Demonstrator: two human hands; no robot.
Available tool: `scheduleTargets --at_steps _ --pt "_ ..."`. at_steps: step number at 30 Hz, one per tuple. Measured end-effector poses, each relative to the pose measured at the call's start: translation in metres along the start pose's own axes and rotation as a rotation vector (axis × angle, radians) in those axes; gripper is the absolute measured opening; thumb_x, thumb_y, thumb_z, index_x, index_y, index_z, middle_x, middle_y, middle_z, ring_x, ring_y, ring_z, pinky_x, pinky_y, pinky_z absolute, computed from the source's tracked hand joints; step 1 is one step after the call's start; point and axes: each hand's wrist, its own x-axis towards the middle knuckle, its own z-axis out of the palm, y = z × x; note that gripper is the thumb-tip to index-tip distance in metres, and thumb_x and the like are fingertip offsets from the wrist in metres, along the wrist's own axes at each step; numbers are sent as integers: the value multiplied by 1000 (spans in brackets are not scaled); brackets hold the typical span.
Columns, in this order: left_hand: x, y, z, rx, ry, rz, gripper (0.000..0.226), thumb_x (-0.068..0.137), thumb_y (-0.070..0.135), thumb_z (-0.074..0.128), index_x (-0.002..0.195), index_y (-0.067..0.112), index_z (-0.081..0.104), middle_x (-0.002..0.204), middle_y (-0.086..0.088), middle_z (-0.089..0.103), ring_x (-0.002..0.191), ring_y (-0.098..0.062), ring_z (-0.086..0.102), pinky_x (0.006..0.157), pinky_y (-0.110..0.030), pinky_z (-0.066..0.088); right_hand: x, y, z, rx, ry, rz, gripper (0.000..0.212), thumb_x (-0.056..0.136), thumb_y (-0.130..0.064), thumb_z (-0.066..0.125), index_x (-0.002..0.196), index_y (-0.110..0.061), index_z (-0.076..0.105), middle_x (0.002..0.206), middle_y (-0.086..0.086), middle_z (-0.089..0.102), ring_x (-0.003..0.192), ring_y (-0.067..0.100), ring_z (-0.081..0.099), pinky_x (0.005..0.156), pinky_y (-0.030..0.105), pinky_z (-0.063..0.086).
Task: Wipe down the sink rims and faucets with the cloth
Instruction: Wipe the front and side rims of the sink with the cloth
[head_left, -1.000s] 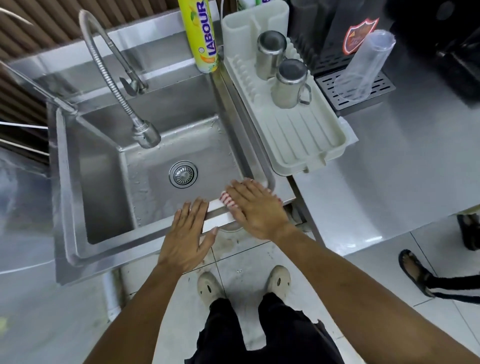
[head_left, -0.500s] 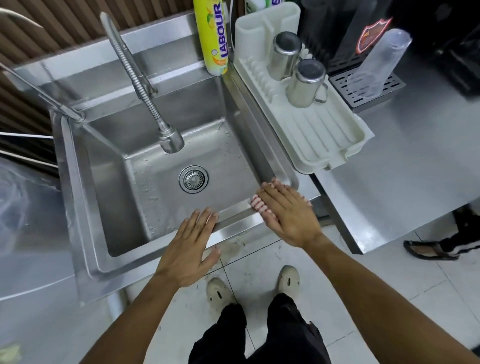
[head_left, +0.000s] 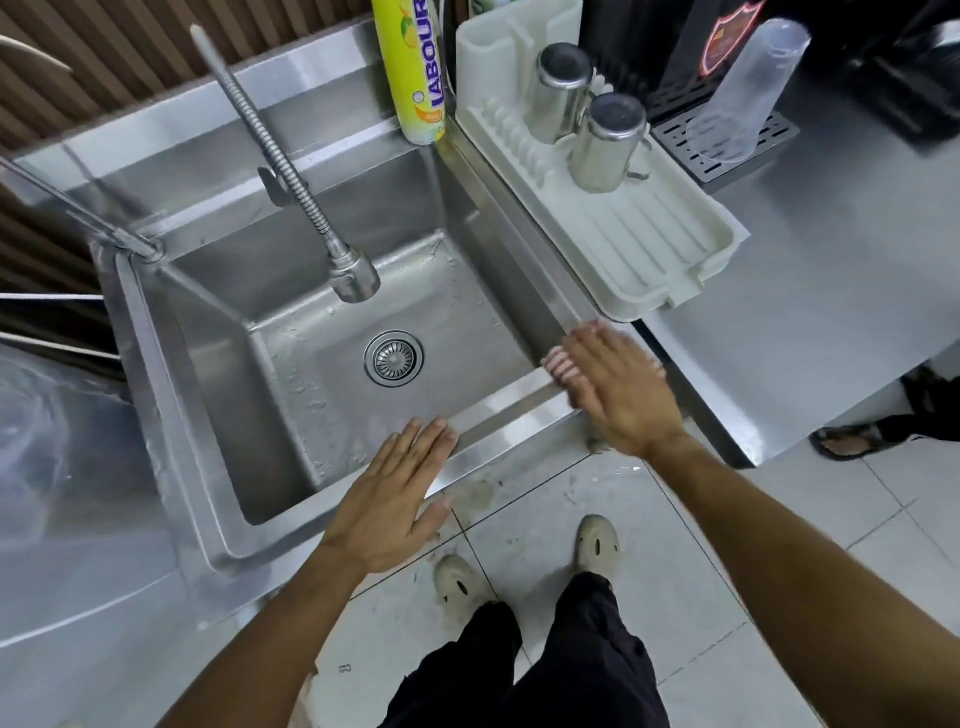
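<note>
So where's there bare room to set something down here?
Free: the steel counter right of the drying rack, and the rack's ribbed front half. Crowded: the front rim, taken by left hand, right hand and cloth; two mugs fill the rack's back.

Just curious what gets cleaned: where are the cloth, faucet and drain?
cloth (head_left: 558, 365), head view, on its visible striped edge.
faucet (head_left: 356, 278), head view, on the spray head.
drain (head_left: 394, 358), head view, on the strainer's centre.

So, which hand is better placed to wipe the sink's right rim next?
Right. The right hand presses the cloth flat at the front-right corner of the sink rim; the left hand rests bare on the front rim.
</note>
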Motion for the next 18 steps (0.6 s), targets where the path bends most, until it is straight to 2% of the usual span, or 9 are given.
scheduleTargets --at_steps 2,5,6,8,10,12,14,16,18 --pt "-2 -2 2 8 2 -12 63 108 47 18 164 20 8 172 2 1 158 -21 -2 126 -42 9 -3 8 -5 -11 2 73 60 109 -44 23 163 -20 18 171 5 18 159 21 5 129 36 -4" --pt "-1 -2 2 2 11 -41 61 109 45 16 164 21 10 172 1 2 158 -21 -3 127 -42 8 -3 -33 -1 37 18 216 62 109 -47 19 164 -17 17 171 5 10 159 24 -1 129 40 -6" --pt "-1 -2 2 -2 9 -47 61 109 46 15 164 21 11 172 1 2 158 -21 -3 127 -42 8 -4 -47 2 54 12 174 62 109 -46 23 163 -16 22 170 7 15 159 26 3 129 40 -4" --pt "-1 -1 1 -5 2 -46 61 108 47 13 164 22 11 172 2 3 158 -20 -3 126 -43 9 -8 -60 8 40 -52 -67 61 108 -47 32 160 -16 32 168 6 25 158 26 13 130 43 4" --pt "-2 -1 -1 -11 -1 -42 60 109 47 12 164 22 12 172 2 5 158 -20 -2 126 -44 11 -3 -42 3 26 -91 -200 62 108 -52 29 160 -20 31 167 2 27 158 23 16 129 45 12" --pt "-2 1 -2 -20 7 -55 60 109 47 11 164 23 13 172 3 6 158 -19 0 126 -43 12 2 -14 -4 21 -87 -112 63 108 -55 18 161 -23 28 168 1 26 158 21 13 129 46 13" --pt "-2 4 -1 -32 19 -75 60 108 48 9 164 26 13 171 5 7 158 -18 3 126 -42 15 -2 5 -9 2 -19 13 64 107 -52 14 161 -21 29 168 4 27 159 21 11 129 45 11" --pt "-3 5 -1 -42 24 -97 59 108 50 10 163 30 11 171 9 5 158 -17 8 124 -42 21 -5 -7 -6 30 34 150 63 107 -49 19 160 -17 31 168 6 27 159 24 12 129 44 7" --pt "-2 5 -1 -56 37 -115 58 107 50 13 163 33 12 171 11 7 153 -18 23 116 -42 31 -3 -46 2 110 112 311 62 107 -46 29 158 -13 37 166 9 32 157 28 18 129 44 8"
